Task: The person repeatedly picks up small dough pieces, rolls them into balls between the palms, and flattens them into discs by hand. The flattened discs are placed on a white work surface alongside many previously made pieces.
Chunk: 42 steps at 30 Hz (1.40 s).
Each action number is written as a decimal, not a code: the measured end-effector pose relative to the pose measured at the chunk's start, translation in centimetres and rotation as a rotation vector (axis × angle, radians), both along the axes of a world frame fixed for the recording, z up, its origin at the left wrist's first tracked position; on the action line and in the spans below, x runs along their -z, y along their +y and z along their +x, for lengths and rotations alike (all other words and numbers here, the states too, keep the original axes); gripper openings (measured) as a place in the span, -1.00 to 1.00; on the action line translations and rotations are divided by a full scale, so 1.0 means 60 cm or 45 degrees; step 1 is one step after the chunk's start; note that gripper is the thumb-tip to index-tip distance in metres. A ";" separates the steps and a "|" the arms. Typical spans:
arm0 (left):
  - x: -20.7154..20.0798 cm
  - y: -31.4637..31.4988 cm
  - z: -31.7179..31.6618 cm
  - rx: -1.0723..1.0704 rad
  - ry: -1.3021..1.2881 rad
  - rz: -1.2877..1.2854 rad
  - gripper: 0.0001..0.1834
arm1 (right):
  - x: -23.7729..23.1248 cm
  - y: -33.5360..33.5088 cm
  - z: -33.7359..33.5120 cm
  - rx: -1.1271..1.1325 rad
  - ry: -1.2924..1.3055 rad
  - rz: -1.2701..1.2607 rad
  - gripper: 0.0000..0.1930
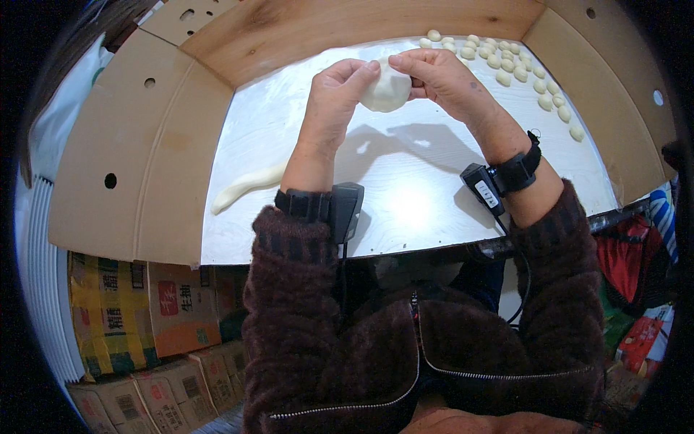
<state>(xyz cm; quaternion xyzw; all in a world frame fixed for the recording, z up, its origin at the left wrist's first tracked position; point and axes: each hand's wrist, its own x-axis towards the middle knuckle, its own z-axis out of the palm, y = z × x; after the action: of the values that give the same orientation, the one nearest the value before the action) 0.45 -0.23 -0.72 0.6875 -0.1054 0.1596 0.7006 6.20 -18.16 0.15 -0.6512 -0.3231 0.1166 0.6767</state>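
A thin, round dough wrapper [387, 95] hangs above the far middle of the white work board [405, 224]. My left hand [340, 90] pinches its upper left edge between thumb and fingers. The upper right edge is pinched by my right hand [437, 76]. Whether any filling lies inside cannot be seen. On the board beside my left wrist rests a long rope of dough [246, 186], partly hidden by the arm. Several small dough balls [504, 65] lie scattered at the far right, beyond my right hand.
Cardboard panels stand along the left [137, 152] and right [593, 94] sides of the board. A wooden panel [347, 32] rises at the back. Cardboard boxes [181, 307] are stacked below at the left. Each wrist wears a black strapped device [483, 188] with a cable.
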 end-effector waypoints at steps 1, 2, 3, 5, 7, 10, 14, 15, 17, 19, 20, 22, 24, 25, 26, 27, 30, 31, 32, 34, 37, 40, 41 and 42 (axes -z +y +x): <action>0.000 0.000 0.000 0.015 0.002 0.019 -0.59 | -0.001 0.000 -0.001 -0.002 0.031 0.015 -0.62; 0.001 0.000 0.000 0.001 0.051 0.042 -0.60 | -0.001 -0.001 -0.001 -0.010 0.010 0.012 -0.62; 0.002 -0.002 -0.001 0.049 0.047 -0.050 -0.62 | -0.002 -0.003 0.000 -0.017 -0.011 0.009 -0.61; 0.004 -0.006 -0.003 0.112 0.105 -0.230 -0.67 | -0.001 -0.005 0.003 -0.001 -0.037 0.022 -0.61; 0.005 -0.008 -0.004 0.067 0.141 -0.219 -0.69 | 0.000 -0.005 0.005 0.044 -0.058 0.069 -0.63; 0.003 -0.006 -0.001 0.023 0.017 -0.159 -0.71 | 0.001 -0.001 0.006 0.110 -0.091 0.090 -0.62; 0.001 0.001 0.004 -0.174 -0.112 -0.168 -0.75 | -0.005 0.000 0.006 0.206 -0.152 -0.021 -0.55; 0.000 0.001 0.004 -0.271 -0.127 -0.095 -0.77 | -0.007 -0.002 0.007 0.145 -0.044 -0.067 -0.52; 0.000 0.000 0.002 -0.260 -0.088 0.043 -0.80 | -0.007 -0.003 0.008 0.027 0.135 -0.067 -0.48; -0.001 -0.005 0.000 -0.235 -0.126 0.314 -0.82 | -0.002 -0.001 0.008 -0.129 0.265 0.030 -0.46; -0.002 -0.008 -0.001 -0.211 -0.195 0.512 -0.81 | 0.001 0.001 0.008 -0.123 0.288 0.079 -0.46; -0.005 -0.011 -0.001 -0.187 -0.273 0.682 -0.79 | 0.005 0.001 0.013 -0.174 0.314 0.143 -0.44; -0.007 -0.011 0.000 -0.212 -0.284 0.620 -0.76 | 0.008 -0.001 0.016 -0.124 0.289 0.145 -0.51; -0.007 -0.011 0.000 -0.184 -0.302 0.452 -0.70 | 0.009 -0.001 0.018 -0.064 0.264 0.138 -0.52; -0.007 -0.009 0.001 -0.240 -0.236 0.330 -0.69 | 0.009 0.000 0.019 0.005 0.244 0.111 -0.54; -0.008 -0.008 0.002 -0.294 -0.170 0.208 -0.67 | 0.007 -0.003 0.020 -0.055 0.248 0.149 -0.55; -0.006 -0.004 0.003 -0.222 0.070 -0.049 -0.59 | 0.002 -0.006 0.020 -0.178 0.241 0.156 -0.58; -0.004 -0.003 0.002 -0.107 0.168 -0.173 -0.57 | 0.001 -0.006 0.019 -0.198 0.220 0.130 -0.58; -0.003 -0.002 0.001 0.009 0.266 -0.299 -0.56 | -0.001 -0.006 0.017 -0.235 0.186 0.116 -0.58; -0.001 -0.002 -0.001 0.086 0.221 -0.316 -0.60 | -0.002 -0.007 0.014 -0.204 0.178 0.071 -0.60; -0.001 -0.001 -0.001 0.034 0.085 -0.233 -0.64 | -0.004 -0.008 0.012 -0.165 0.163 0.039 -0.59; -0.003 0.000 0.000 0.045 0.016 -0.284 -0.69 | -0.004 -0.006 0.009 -0.157 0.098 0.007 -0.58; -0.004 0.000 0.000 0.059 0.016 -0.265 -0.73 | -0.003 -0.006 0.008 -0.153 0.062 0.000 -0.57; -0.004 0.000 0.000 0.038 0.047 -0.253 -0.77 | -0.003 -0.004 0.006 -0.143 0.041 0.008 -0.57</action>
<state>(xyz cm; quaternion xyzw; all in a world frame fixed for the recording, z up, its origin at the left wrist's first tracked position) 0.46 -0.22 -0.45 0.6157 -0.0865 0.1461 0.7695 6.59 -18.43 0.34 -0.6279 -0.3486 0.1638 0.6764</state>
